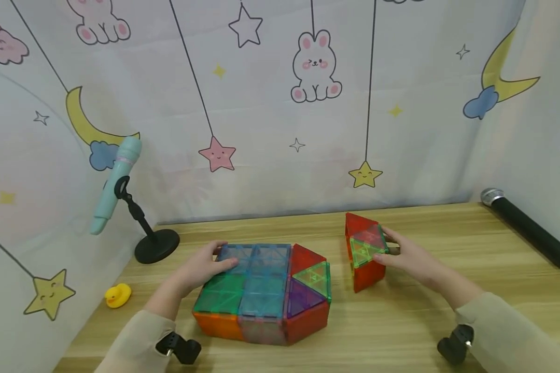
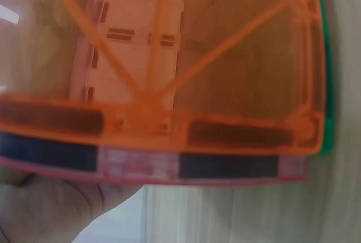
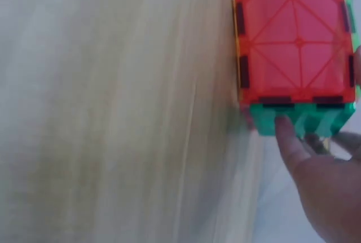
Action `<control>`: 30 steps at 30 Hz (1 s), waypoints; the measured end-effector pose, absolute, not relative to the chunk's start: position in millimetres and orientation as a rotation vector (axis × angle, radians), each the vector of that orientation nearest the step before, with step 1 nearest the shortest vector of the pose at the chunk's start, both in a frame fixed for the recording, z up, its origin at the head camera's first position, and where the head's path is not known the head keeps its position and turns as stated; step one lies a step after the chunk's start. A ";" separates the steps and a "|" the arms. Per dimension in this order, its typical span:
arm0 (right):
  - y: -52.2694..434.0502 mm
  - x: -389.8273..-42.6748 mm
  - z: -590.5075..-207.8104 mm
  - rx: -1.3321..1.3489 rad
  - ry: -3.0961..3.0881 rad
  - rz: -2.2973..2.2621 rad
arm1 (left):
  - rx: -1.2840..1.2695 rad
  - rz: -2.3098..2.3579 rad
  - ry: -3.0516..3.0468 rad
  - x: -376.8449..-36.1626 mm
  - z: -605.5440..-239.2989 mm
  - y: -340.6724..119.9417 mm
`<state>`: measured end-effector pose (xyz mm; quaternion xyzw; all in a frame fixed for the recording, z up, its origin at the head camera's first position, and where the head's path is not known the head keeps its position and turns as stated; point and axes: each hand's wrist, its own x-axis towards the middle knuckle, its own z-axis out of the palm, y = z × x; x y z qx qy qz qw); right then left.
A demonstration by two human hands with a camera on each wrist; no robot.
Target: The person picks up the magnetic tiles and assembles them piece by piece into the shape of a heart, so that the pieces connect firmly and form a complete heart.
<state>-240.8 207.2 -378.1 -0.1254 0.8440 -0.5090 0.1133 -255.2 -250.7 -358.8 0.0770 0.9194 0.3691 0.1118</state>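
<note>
Noted left hand point(image 1: 200, 269) flat, fingers relaxed, on top of large tile block point(image 1: 261, 292), near table point(image 1: 401, 331) front edge, 7 o'clock from centre. Right hand point(image 1: 410, 259) pinched small tile wedge point(image 1: 365, 251), thumb and fingers on green triangles, 3 o'clock of block, apart. Judged tiles light, stiff, slick; magnetic seams likely to part, so I favoured gripping opposite faces. Open wood at 5 o'clock; toy microphone stand point(image 1: 156, 246) at 10, black microphone point(image 1: 527, 228) at 2.

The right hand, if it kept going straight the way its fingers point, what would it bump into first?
The right hand already grips the small red and green tile piece, so that comes first. Pushed further left, it would probably meet the big tile block, though depth is hard to judge.
</note>
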 end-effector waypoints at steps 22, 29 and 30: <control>169.8 -283.6 -370.2 -0.325 2.182 -1.748 | 0.230 1.464 2.360 -249.4 -369.6 -202.7; 158.0 -289.4 -369.2 -0.405 2.144 -1.683 | 0.266 1.469 2.371 -252.6 -370.8 -190.8; 155.0 -289.5 -368.2 -0.419 2.140 -1.663 | 0.274 1.475 2.362 -253.0 -370.8 -190.2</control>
